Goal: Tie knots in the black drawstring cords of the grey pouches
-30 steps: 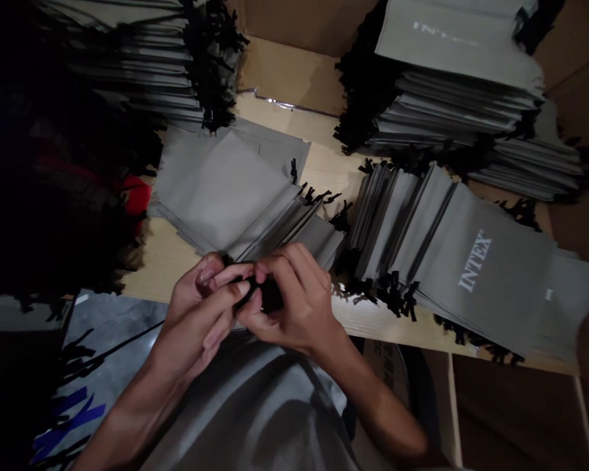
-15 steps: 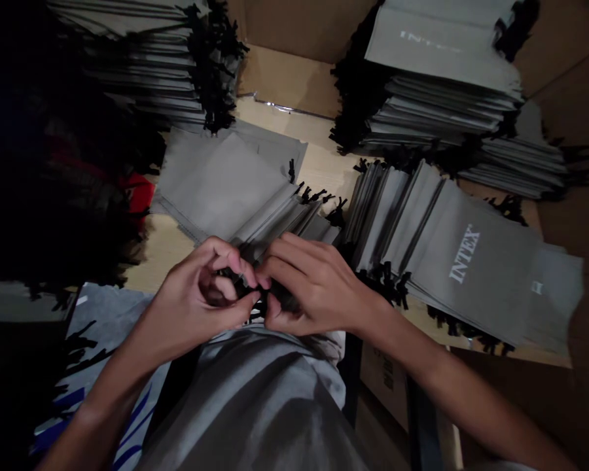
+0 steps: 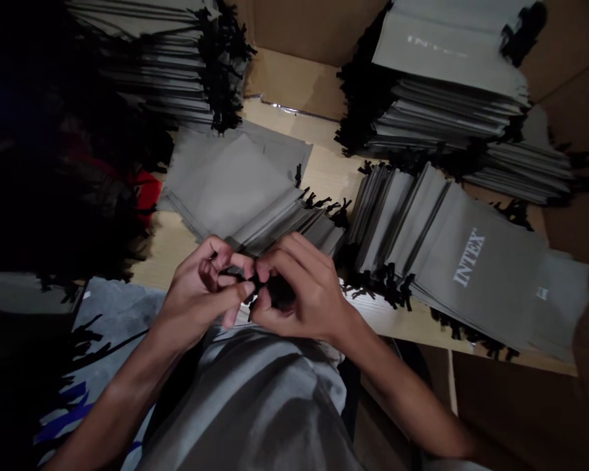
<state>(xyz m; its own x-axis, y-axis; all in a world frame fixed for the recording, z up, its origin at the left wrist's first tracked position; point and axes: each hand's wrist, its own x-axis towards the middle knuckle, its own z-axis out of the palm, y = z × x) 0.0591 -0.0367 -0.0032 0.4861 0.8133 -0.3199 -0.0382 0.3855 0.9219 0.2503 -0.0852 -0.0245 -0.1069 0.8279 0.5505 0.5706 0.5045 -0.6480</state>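
Note:
My left hand [image 3: 201, 281] and my right hand [image 3: 299, 291] meet low in the middle of the view, with fingers curled. Both pinch a black drawstring cord [image 3: 269, 289], and the fingers hide most of it. Just beyond my fingers lies a fanned stack of grey fabric pouches [image 3: 230, 183] with black cord ends along one side. To the right, a longer fanned row of grey pouches [image 3: 451, 255] bears white INTEX lettering. A grey cloth [image 3: 245, 399], perhaps my shirt, fills the area below my wrists.
More stacks of corded grey pouches stand at the top right [image 3: 446, 59] and top left [image 3: 147, 59]. They rest on a pale wooden table [image 3: 324, 170] backed by cardboard [image 3: 294, 78]. A dark heap with a red patch [image 3: 147, 193] lies at the left.
My fingers have curled closer around the cord than half a second ago, and both hands stay together on it. The view has shifted slightly, while the pouch stacks remain in place.

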